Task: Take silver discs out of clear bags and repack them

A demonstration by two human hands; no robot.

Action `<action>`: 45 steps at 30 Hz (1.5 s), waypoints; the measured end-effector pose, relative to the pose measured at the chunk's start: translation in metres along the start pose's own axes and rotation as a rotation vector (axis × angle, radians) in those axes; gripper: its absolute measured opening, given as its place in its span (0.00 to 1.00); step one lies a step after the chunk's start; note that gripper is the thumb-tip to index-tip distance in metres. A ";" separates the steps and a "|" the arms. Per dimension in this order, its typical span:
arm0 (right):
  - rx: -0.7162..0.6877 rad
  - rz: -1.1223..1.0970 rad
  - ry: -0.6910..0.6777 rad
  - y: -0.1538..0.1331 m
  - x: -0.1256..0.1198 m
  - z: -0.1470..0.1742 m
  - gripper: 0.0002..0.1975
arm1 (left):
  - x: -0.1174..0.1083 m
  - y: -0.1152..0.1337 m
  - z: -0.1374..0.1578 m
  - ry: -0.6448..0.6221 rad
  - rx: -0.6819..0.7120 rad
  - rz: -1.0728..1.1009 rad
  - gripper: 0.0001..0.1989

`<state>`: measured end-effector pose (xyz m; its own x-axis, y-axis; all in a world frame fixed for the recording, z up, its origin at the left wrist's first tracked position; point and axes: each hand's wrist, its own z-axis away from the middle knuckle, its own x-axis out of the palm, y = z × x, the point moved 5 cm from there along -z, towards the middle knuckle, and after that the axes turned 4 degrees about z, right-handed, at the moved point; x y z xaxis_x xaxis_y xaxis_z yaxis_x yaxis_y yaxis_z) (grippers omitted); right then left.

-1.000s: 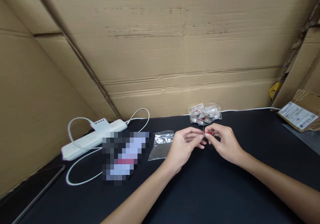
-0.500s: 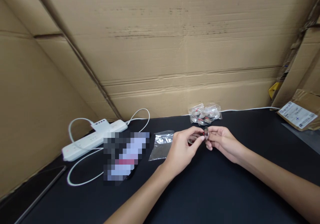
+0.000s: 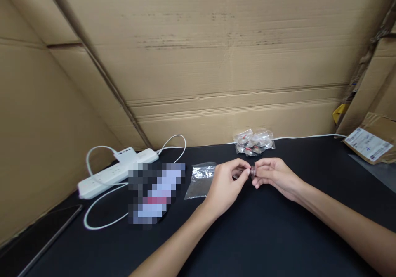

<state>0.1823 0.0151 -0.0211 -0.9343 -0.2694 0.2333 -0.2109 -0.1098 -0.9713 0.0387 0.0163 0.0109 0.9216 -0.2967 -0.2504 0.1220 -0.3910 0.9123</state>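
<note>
Above the dark table, my two hands meet around a small round metal disc, seen nearly edge-on and partly covered by fingers. My right hand pinches the disc from the right. From the left, my left hand closes thumb and fingertips at its other side; exactly what they grip there is hidden. Beside my left hand lies a flat clear plastic bag, its right edge behind the hand. Just beyond my hands sit several small clear packets holding shiny round pieces with red bits.
On the left are a white power strip with looping cables and a pixelated object. A dark flat device lies at the left edge. Cardboard walls enclose the table; a labelled cardboard package is at right.
The disc has turned and sunk slightly lower between my fingers, and its red part no longer shows. My fingertips have drawn closer around it. The bag and packets stay in place.
</note>
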 end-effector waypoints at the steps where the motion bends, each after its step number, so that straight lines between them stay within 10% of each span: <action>1: 0.004 0.010 0.006 0.000 0.000 0.000 0.13 | 0.000 -0.001 0.000 0.000 -0.001 -0.005 0.05; 38: -0.235 0.304 0.084 0.001 0.001 -0.003 0.11 | 0.003 -0.001 0.005 0.023 -0.009 0.026 0.04; 45: -0.084 0.289 0.025 0.000 0.002 0.000 0.11 | 0.006 0.007 0.008 0.007 0.130 -0.108 0.06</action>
<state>0.1805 0.0151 -0.0206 -0.9657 -0.2540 -0.0535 0.0428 0.0475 -0.9980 0.0422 0.0050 0.0131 0.9085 -0.2408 -0.3416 0.1719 -0.5297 0.8306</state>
